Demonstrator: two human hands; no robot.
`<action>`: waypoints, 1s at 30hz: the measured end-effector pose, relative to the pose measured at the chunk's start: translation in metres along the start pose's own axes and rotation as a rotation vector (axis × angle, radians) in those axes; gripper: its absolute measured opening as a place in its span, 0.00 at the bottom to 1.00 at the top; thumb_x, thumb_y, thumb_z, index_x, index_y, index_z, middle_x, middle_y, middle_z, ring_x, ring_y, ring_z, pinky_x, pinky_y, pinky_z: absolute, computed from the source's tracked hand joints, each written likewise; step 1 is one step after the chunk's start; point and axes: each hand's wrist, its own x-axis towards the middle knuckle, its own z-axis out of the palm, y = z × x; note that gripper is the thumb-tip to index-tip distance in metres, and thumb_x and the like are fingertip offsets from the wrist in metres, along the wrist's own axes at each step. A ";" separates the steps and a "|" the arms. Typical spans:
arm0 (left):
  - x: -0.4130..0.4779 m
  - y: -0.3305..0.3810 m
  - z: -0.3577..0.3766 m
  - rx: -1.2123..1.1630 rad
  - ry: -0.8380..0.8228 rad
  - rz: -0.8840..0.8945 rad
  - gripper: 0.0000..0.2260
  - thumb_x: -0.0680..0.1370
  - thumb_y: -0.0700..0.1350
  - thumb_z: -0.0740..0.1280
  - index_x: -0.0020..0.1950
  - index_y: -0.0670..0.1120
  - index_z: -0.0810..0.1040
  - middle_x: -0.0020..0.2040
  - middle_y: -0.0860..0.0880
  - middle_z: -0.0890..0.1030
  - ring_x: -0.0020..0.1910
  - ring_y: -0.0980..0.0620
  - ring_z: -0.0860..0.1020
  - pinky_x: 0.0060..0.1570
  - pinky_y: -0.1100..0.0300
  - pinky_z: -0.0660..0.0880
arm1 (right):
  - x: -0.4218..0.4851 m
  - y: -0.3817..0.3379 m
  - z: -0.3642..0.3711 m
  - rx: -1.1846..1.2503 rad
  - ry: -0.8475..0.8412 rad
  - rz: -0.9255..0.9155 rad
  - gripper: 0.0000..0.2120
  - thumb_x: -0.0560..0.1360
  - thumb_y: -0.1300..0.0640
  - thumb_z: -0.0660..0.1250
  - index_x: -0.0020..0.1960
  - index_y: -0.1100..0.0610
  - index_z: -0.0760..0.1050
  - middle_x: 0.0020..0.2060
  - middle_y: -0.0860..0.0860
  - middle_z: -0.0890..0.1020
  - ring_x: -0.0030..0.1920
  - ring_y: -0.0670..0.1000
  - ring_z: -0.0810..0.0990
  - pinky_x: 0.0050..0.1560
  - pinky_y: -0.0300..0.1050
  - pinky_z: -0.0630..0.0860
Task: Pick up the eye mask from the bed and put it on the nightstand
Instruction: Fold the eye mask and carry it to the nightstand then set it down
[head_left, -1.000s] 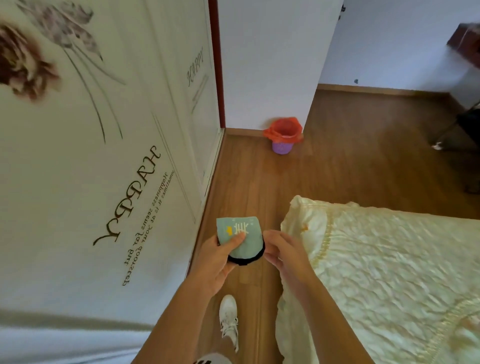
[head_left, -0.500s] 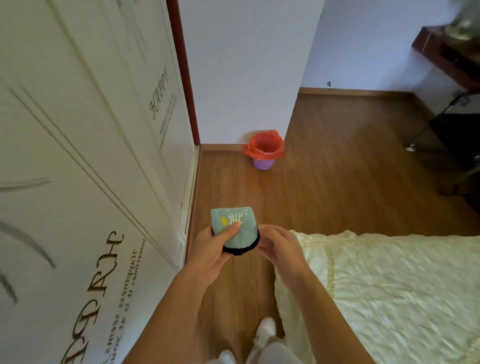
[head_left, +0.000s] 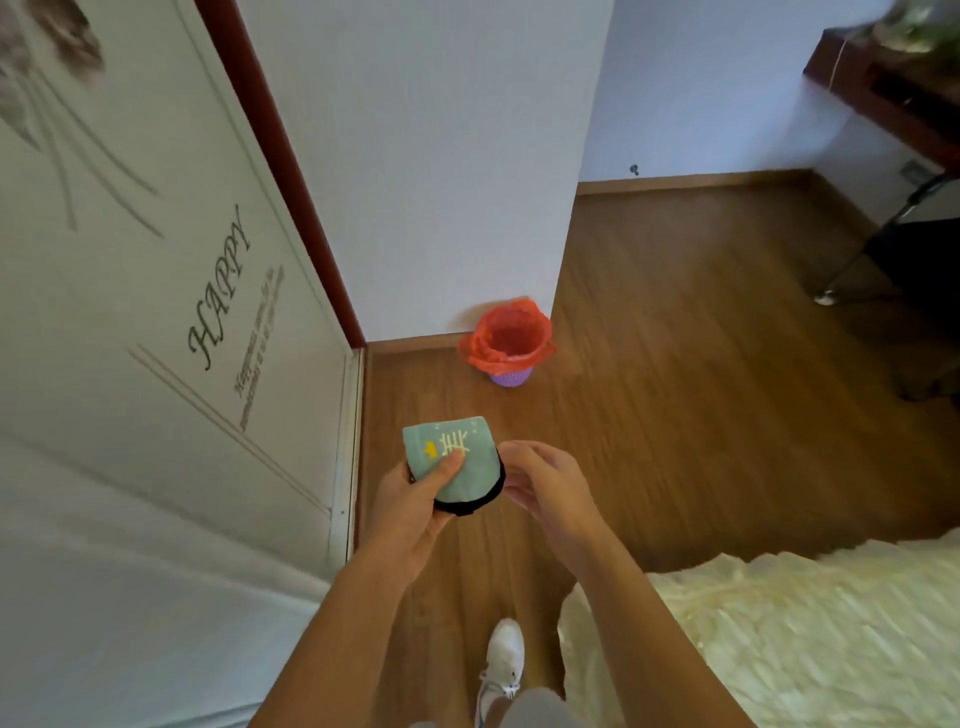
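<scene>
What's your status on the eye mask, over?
Left hand gripping folded eye mask above floor. Right hand beside it, open. Nightstand not in view. Path ahead clear except bin.

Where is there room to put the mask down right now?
The cream bedspread at lower right looks bare. The wood floor between the red-lined bin and the bed is open too. No nightstand shows. It is tight where the left hand grips the eye mask by the right hand.

Wooden floor (head_left: 675, 415) carries a red-lined bin (head_left: 506, 345) and bed (head_left: 805, 639).
</scene>
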 end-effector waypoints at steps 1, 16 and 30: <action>0.018 0.010 0.010 0.010 -0.010 -0.005 0.15 0.71 0.43 0.74 0.57 0.45 0.80 0.50 0.45 0.87 0.49 0.49 0.85 0.40 0.58 0.82 | 0.020 -0.011 -0.003 0.017 0.003 -0.003 0.12 0.78 0.56 0.69 0.57 0.62 0.83 0.52 0.62 0.87 0.55 0.59 0.86 0.60 0.56 0.80; 0.249 0.099 0.129 0.084 -0.159 -0.082 0.13 0.73 0.40 0.73 0.57 0.42 0.80 0.49 0.42 0.87 0.49 0.46 0.85 0.38 0.57 0.82 | 0.229 -0.107 -0.055 0.102 0.185 0.013 0.08 0.77 0.54 0.70 0.50 0.56 0.86 0.41 0.51 0.90 0.44 0.48 0.88 0.40 0.35 0.81; 0.433 0.131 0.319 0.406 -0.643 -0.339 0.12 0.72 0.39 0.75 0.55 0.44 0.81 0.50 0.44 0.87 0.51 0.47 0.85 0.48 0.52 0.82 | 0.330 -0.185 -0.157 0.278 0.748 -0.020 0.15 0.71 0.47 0.70 0.49 0.56 0.86 0.45 0.56 0.89 0.44 0.50 0.86 0.47 0.44 0.78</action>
